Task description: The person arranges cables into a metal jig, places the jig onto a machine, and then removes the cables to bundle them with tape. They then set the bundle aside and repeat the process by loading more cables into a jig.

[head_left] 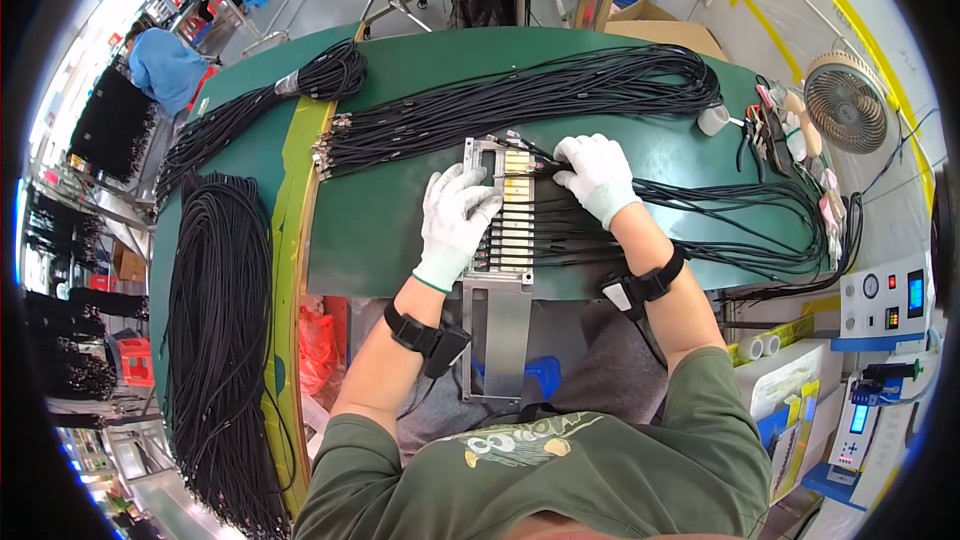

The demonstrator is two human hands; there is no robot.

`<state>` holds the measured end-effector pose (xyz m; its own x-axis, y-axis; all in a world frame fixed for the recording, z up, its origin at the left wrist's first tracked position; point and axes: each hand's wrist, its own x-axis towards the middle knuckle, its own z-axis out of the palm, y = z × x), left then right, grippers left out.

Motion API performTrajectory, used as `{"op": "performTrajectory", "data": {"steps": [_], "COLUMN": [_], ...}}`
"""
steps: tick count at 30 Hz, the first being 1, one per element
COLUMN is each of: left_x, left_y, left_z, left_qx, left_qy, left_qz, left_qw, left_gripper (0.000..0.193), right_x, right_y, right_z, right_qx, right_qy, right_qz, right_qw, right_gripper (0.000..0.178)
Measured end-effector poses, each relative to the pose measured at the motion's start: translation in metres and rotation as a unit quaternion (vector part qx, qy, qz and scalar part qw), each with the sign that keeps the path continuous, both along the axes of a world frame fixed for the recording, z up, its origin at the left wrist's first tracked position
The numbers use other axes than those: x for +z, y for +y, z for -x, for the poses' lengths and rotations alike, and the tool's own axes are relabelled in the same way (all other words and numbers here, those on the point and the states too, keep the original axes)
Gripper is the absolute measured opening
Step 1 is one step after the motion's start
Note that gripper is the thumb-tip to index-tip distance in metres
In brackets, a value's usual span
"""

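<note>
A metal fixture point(515, 210) lies in front of me on the green table, with a row of black cables set side by side in its slots. Pale connector pieces point(517, 162) sit at its far end. My left hand point(457, 220), in a white glove, rests along the fixture's left side. Its fingers are curled at the cable ends, and what they grip is hidden. At the right side my right hand point(600, 178), also gloved, has thumb and fingertips closed around a black cable point(548, 168) near the far connectors.
Long bundles of black cables point(540, 90) lie behind the fixture, with another bundle point(220, 340) at the left. Pliers point(750, 145) and a small fan point(845, 105) stand at the right. Devices with screens point(885, 302) are farther right. A person in blue point(165, 70) is at the far left.
</note>
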<state>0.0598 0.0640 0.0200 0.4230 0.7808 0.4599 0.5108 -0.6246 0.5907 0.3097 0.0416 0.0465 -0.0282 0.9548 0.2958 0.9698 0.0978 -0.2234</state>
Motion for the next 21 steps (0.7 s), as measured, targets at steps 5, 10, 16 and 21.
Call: {"op": "performTrajectory", "data": {"steps": [5,10,16,21], "left_x": [0.000,0.003,0.002,0.005], "left_y": [-0.001,0.005,0.006,0.007], "left_z": [-0.001,0.003,0.000,0.003], "left_qx": [-0.002,-0.018,0.005,-0.016], "left_qy": [-0.023,-0.018,-0.026,-0.047], "left_qz": [0.016,-0.001,0.058,0.047], "left_qw": [1.000,1.000,0.998,0.998], "left_gripper": [0.017,0.015,0.020,0.018], "right_x": [0.001,0.001,0.004,0.002], "right_y": [0.006,0.006,0.004,0.003], "right_z": [-0.010,-0.004,0.001,0.000], "right_qx": [-0.023,0.010,0.041,0.055], "right_qy": [0.011,0.030,0.057,0.174], "right_qz": [-0.151,-0.098,-0.086,-0.068], "right_qw": [0.988,0.995,0.994,0.981], "right_gripper": [0.013,0.013,0.011,0.013]}}
